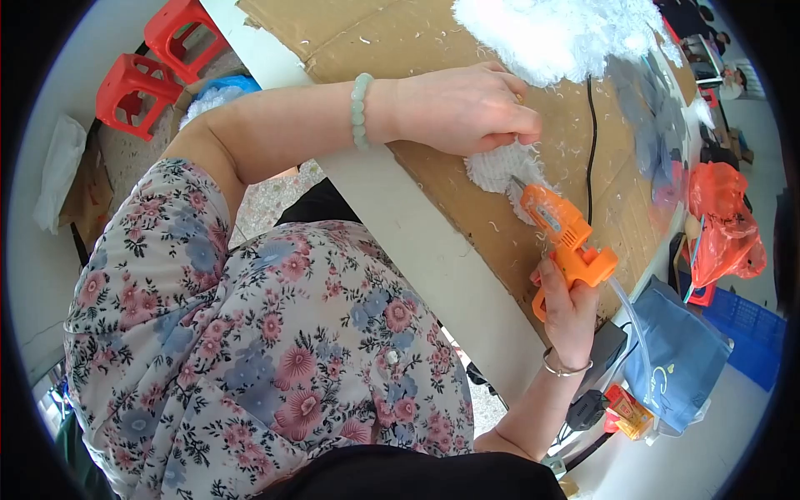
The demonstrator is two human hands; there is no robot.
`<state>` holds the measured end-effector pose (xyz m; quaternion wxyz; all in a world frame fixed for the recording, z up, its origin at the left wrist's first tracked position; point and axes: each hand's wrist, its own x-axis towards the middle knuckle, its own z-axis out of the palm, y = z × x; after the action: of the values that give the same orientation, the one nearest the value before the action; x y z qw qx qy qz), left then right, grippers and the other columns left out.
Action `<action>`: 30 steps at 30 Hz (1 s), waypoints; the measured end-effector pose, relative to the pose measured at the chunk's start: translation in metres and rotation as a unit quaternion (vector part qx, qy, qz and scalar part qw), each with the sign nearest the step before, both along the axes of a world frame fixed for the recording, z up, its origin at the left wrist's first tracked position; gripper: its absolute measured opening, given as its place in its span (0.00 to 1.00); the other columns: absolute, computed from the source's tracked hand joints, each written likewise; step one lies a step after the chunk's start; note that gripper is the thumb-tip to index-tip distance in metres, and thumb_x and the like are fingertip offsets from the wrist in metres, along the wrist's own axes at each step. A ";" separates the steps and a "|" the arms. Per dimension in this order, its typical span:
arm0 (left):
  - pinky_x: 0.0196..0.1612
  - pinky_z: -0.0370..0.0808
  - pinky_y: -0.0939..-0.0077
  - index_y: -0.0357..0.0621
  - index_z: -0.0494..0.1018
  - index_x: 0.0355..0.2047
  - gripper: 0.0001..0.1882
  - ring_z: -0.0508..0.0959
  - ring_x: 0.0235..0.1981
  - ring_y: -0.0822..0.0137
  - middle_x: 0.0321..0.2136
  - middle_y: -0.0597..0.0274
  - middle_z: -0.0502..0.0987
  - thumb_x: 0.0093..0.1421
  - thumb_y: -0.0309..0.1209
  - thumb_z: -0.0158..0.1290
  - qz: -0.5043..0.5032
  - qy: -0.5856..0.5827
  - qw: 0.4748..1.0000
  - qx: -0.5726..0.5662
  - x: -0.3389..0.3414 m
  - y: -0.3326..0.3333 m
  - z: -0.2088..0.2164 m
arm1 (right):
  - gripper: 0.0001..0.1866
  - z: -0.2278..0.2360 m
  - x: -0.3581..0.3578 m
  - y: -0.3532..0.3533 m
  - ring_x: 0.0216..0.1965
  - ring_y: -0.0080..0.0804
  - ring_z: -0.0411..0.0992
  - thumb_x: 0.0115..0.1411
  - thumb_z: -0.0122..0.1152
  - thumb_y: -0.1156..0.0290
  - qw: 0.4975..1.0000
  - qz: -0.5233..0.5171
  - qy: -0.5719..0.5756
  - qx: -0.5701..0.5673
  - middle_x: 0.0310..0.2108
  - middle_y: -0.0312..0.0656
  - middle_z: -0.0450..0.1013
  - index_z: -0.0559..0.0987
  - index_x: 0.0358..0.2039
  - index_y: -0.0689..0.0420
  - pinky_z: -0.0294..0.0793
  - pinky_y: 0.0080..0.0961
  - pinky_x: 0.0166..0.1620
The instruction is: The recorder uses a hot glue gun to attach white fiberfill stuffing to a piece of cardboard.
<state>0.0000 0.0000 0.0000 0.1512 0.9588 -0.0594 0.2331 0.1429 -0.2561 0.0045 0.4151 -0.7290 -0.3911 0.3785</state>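
Holding orange glue gun [557, 218] in your right grip [571, 312]; left grip [471, 108] at white fabric [498, 170], can't tell if pinching. Nozzle [517, 181] slipping, if hot, could burn you.

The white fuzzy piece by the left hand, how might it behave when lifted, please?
The white fuzzy piece would probably bend or flop, judging by its soft, uneven edges. It is likely light, since it looks like fluffy textile. It may also shed, as loose white strands lie on the cardboard.
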 end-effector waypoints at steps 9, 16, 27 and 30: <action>0.51 0.65 0.65 0.45 0.69 0.32 0.04 0.73 0.32 0.60 0.19 0.62 0.74 0.56 0.23 0.50 0.008 -0.018 1.000 -0.015 -0.010 0.002 -0.003 | 0.09 -0.004 -0.010 0.001 0.26 0.17 0.67 0.60 0.55 0.71 0.999 0.008 -0.031 -0.011 0.26 0.33 0.69 0.71 0.38 0.61 0.65 0.14 0.28; 0.52 0.64 0.65 0.45 0.69 0.32 0.04 0.73 0.27 0.61 0.19 0.61 0.74 0.56 0.22 0.48 -0.004 -0.025 0.999 -0.031 -0.017 0.004 -0.007 | 0.10 -0.003 -0.022 0.004 0.25 0.17 0.67 0.58 0.57 0.73 0.995 0.039 -0.090 0.007 0.28 0.34 0.69 0.70 0.39 0.61 0.67 0.15 0.28; 0.51 0.65 0.65 0.45 0.69 0.32 0.05 0.74 0.30 0.63 0.22 0.65 0.76 0.56 0.22 0.47 0.003 -0.010 0.999 -0.042 -0.022 0.005 -0.012 | 0.09 -0.002 -0.024 0.004 0.27 0.17 0.68 0.58 0.57 0.74 0.997 0.033 -0.070 0.017 0.29 0.35 0.71 0.71 0.38 0.62 0.67 0.15 0.30; 0.51 0.65 0.65 0.45 0.69 0.32 0.05 0.74 0.30 0.63 0.22 0.65 0.76 0.56 0.23 0.47 0.006 -0.004 0.999 -0.043 -0.022 0.005 -0.012 | 0.10 0.000 -0.026 0.005 0.28 0.18 0.68 0.58 0.58 0.74 0.996 0.041 -0.076 0.008 0.30 0.35 0.72 0.70 0.39 0.62 0.67 0.15 0.31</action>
<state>-0.0224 0.0053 -0.0119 0.1907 0.9509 -0.0443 0.2398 0.1167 -0.2511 0.0045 0.3740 -0.7357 -0.4542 0.3356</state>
